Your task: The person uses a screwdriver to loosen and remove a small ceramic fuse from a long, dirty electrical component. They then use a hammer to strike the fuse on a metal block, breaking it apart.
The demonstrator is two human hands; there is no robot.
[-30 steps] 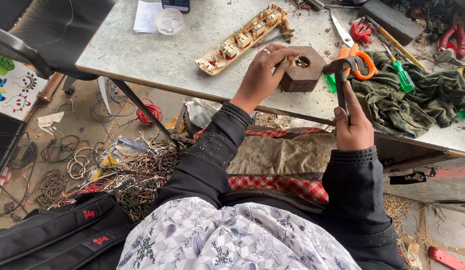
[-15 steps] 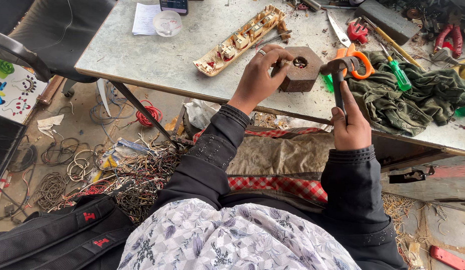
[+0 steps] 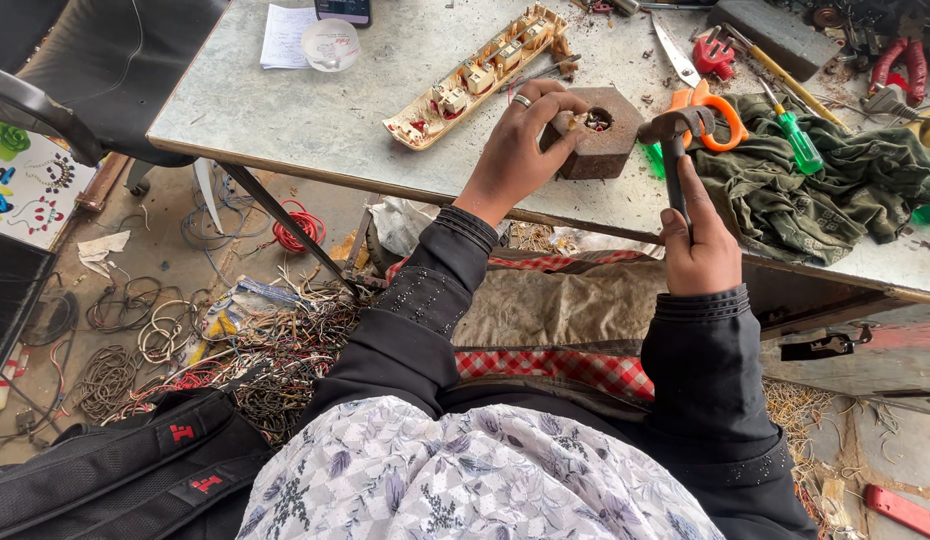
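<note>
My left hand (image 3: 520, 140) rests on the table with its fingertips pinching a small part at the hole of a rusty hexagonal metal block (image 3: 610, 150). My right hand (image 3: 700, 250) grips the black handle of a small hammer (image 3: 673, 150), whose head hangs just right of the block. The block sits near the front edge of the grey worktable (image 3: 315, 130).
An opened power strip (image 3: 475, 75) lies behind my left hand. Orange-handled scissors (image 3: 710, 110), a green screwdriver (image 3: 800, 145), a green cloth (image 3: 825, 195) and red pliers (image 3: 910, 65) crowd the right. Paper and a clear lid (image 3: 330, 42) lie far left. Tangled wires (image 3: 215, 340) cover the floor.
The hammer head has shifted slightly nearer the block; my left hand stays on the block, fingers adjusting the small part.
</note>
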